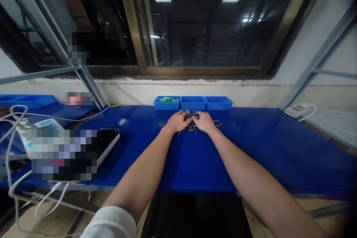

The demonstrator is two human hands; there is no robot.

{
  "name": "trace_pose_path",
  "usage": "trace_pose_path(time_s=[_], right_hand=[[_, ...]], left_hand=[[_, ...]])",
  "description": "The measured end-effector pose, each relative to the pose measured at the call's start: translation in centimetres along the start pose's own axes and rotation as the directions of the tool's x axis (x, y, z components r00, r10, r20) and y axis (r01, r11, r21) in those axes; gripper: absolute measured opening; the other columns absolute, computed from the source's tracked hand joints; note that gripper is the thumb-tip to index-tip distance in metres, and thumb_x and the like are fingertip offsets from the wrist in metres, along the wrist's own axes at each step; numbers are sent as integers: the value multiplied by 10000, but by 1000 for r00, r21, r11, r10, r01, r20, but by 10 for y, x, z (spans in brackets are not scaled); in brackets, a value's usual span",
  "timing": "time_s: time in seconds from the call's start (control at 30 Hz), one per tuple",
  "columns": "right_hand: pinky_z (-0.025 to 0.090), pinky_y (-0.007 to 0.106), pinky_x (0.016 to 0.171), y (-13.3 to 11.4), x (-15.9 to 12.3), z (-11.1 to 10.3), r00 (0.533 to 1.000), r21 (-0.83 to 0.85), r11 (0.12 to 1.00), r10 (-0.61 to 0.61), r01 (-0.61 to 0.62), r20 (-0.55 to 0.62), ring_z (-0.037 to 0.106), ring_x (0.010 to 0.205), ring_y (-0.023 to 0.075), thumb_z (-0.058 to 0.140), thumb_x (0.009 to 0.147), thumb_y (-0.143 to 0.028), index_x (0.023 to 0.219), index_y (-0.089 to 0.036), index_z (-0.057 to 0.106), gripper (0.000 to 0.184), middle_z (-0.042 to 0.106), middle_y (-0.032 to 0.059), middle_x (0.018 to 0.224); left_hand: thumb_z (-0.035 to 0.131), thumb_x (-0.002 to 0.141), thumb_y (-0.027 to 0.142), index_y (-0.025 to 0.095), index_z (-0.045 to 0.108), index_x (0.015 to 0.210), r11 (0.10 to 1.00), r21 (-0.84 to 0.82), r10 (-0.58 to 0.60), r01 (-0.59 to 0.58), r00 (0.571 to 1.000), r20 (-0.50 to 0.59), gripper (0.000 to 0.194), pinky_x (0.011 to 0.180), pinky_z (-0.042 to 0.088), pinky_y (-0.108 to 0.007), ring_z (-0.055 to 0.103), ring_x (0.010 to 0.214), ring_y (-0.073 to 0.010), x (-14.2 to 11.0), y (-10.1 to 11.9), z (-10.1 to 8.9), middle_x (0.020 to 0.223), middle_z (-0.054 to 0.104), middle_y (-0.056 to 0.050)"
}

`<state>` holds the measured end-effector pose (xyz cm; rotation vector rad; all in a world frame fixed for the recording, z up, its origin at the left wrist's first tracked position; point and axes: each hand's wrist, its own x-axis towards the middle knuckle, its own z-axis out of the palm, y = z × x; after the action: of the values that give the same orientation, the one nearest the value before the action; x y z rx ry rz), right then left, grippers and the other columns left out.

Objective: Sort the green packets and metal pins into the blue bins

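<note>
On the blue table a loose pile of thin, shiny metal pins (191, 125) lies between my hands; they look like nails or rivets, too small to tell which. My left hand (178, 121) rests against the pile's left side, and my right hand (204, 121) against its right side. Both are cupped with thumbs stretched inward, the thumb tips meeting over the middle of the pile. The far fingertips are partly hidden among the pins. A few pins stick out to the right of my right hand.
Behind the pile stand three joined blue bins: the left bin (167, 107) holds green packets, beside a middle bin (193, 106) and a right bin (219, 107). A dark-screened device (108, 135) with white cables lies left. A power strip (299, 109) sits at the right edge.
</note>
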<state>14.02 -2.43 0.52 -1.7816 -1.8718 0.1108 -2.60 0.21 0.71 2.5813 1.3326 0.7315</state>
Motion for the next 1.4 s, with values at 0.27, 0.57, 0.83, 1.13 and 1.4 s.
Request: trace_pose_path(time_s=[0.27, 0.57, 0.83, 1.13, 1.4], right_hand=[[277, 537, 985, 26, 0, -21, 938, -115, 937, 312, -331, -153, 422, 1195, 381, 457, 790, -563, 1112, -77, 624, 606, 560, 239, 1190], [117, 502, 1089, 14, -1, -2, 928, -85, 932, 359, -351, 103, 205, 1359, 354, 204, 809, -711, 1364, -23, 382, 902, 288, 227, 1450], [264, 413, 1042, -3, 5, 4, 978, -16, 991, 136, -135, 155, 387, 1273, 300, 285, 885, -548, 1289, -77, 482, 652, 478, 198, 1332], [355, 320, 985, -1, 8, 12, 1000, 54, 998, 19, -20, 19, 521, 1137, 245, 444, 853, -362, 1154, -138, 591, 402, 591, 130, 1200], [178, 443, 1098, -2, 12, 15, 982, 61, 998, -8, -3, 187, 283, 1347, 276, 224, 910, -544, 1343, -136, 433, 630, 363, 139, 1437]], left_hand=[[298, 831, 635, 90, 520, 1234, 892, 114, -432, 437, 900, -63, 714, 1045, 251, -487, 367, 1287, -358, -8, -24, -19, 1341, 454, -245], [140, 795, 741, 135, 339, 1402, 932, 128, -354, 338, 924, 145, 881, 1098, 131, -508, 174, 1385, -325, -4, -14, 1, 1486, 242, -180], [150, 864, 639, 181, 326, 1399, 984, 65, -177, 168, 966, 186, 727, 1105, 160, -493, 230, 1376, -259, 2, 2, 7, 1482, 295, -108], [374, 845, 503, 156, 422, 1333, 981, 115, -162, 155, 986, 52, 601, 1022, 330, -431, 451, 1220, -315, 6, 2, 11, 1364, 425, -173], [364, 858, 477, 162, 419, 1333, 996, 89, -14, 1, 990, 143, 572, 1073, 262, -457, 336, 1316, -283, 9, 0, 13, 1420, 394, -134]])
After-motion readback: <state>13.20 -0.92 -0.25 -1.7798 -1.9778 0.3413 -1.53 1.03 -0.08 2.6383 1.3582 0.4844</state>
